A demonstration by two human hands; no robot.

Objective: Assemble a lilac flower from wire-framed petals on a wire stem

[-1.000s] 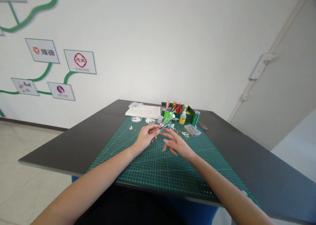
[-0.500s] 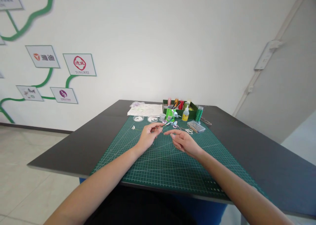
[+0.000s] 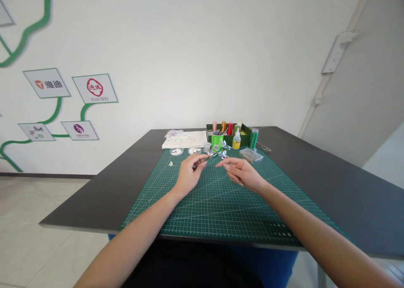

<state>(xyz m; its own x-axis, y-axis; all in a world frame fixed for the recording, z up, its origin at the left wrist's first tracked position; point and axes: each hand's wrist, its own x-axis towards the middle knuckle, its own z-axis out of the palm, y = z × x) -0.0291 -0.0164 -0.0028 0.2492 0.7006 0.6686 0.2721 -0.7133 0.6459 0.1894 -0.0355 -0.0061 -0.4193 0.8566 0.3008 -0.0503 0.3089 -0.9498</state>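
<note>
My left hand [image 3: 190, 171] is closed, thumb against fingers, on a thin green stem [image 3: 215, 154] that slants up to the right over the mat. Pale, whitish-violet artificial petals [image 3: 223, 154] show near its far end; whether they join the stem I cannot tell. My right hand [image 3: 241, 172] is a little to the right, its index finger and thumb brought together in a pinch. Anything between those fingertips is too fine to make out. Beneath both hands lies a green gridded cutting mat [image 3: 202, 214].
Behind the hands stand a green cup [image 3: 217, 141], a glue bottle [image 3: 236, 140], a green spool [image 3: 253, 139] and a box [image 3: 248, 140] of coloured spools. Left of these are small dishes [image 3: 176, 152] and white sheets [image 3: 186, 139]. A clear case [image 3: 251, 155] lies right.
My right hand has moved slightly right and up, away from the left hand, and now covers the scissors. The left hand keeps hold of the stem. The view has shifted a little.
</note>
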